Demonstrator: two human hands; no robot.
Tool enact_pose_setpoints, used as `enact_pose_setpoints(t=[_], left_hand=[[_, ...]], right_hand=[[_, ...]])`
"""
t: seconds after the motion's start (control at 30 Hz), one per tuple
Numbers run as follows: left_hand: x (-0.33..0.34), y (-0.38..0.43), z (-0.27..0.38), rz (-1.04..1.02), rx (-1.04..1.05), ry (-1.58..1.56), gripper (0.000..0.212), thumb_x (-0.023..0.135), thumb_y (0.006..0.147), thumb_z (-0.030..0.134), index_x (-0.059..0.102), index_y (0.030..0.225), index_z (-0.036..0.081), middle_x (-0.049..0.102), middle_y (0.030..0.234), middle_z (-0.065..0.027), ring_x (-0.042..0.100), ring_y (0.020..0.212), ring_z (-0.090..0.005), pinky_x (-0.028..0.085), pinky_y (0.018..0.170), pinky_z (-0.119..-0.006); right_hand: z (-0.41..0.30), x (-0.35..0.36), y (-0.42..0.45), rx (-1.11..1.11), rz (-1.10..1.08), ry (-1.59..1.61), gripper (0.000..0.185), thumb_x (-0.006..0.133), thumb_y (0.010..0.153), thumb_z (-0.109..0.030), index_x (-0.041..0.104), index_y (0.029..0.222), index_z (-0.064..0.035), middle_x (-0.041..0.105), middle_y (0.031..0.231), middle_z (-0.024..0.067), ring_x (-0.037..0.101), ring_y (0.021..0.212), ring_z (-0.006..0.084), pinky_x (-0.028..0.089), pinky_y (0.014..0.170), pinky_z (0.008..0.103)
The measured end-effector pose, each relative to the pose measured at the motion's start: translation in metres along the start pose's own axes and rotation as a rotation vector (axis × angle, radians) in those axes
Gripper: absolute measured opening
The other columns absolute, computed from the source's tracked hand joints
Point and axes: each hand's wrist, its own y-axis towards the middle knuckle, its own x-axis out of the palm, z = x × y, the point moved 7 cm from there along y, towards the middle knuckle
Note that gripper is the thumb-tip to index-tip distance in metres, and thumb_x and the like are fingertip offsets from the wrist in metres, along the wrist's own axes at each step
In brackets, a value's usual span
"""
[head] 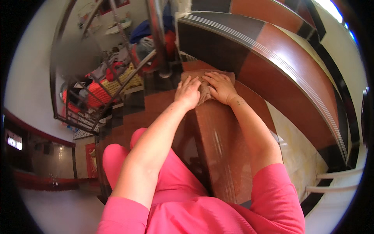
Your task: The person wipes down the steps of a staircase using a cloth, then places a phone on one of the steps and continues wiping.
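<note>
A brown cloth lies on a reddish-brown stair tread, spread at its far side and bunched into folds between my hands. My left hand presses on its left part, fingers pointing away from me. On the right part rests my right hand, palm down, with the thumb against the bunched folds. Both hands bear on the cloth from above, close together but apart. The cloth's far edge lies near the foot of a dark riser.
Curved steps with dark and red-brown tiles rise ahead and to the right. A metal railing post stands at the left, with bars running down. Beyond it lie piled clothes and a red and yellow woven item. My pink-clad knees are at left.
</note>
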Motion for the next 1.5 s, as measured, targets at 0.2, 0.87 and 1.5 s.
enact_pose_setpoints(t=[0.2,0.87,1.5], left_hand=[[-0.003,-0.003,0.007,-0.068,-0.092,0.044,0.052,0.050,0.091,0.017,0.033,0.138,0.005,0.019,0.152,-0.0126,0.012,0.142,-0.0288,0.012,0.115,-0.046],[0.059,-0.275,0.152,0.125,0.620,0.048,0.038,0.045,0.086,0.026,0.059,0.107,-0.003,0.048,0.128,-0.0263,0.040,0.125,-0.0415,0.033,0.099,-0.055],[0.031,-0.111,0.077,0.002,-0.092,-0.217,0.077,0.045,0.087,0.058,0.027,0.142,0.009,0.022,0.146,-0.0212,0.009,0.140,-0.0382,0.011,0.110,-0.060]], right_hand=[[-0.006,0.003,0.000,0.098,0.095,0.055,0.046,0.048,0.089,-0.027,0.048,0.133,-0.0163,0.039,0.144,0.0051,0.030,0.136,0.0237,0.019,0.111,0.0435],[-0.152,-0.046,-0.295,0.043,-0.121,-0.002,0.058,0.054,0.072,-0.019,0.048,0.125,0.0020,0.040,0.138,0.0220,0.031,0.131,0.0403,0.017,0.109,0.0540],[-0.084,-0.011,-0.140,0.168,-0.020,-0.035,0.059,0.050,0.084,-0.035,0.041,0.136,-0.0082,0.036,0.143,0.0147,0.029,0.134,0.0341,0.019,0.109,0.0489]])
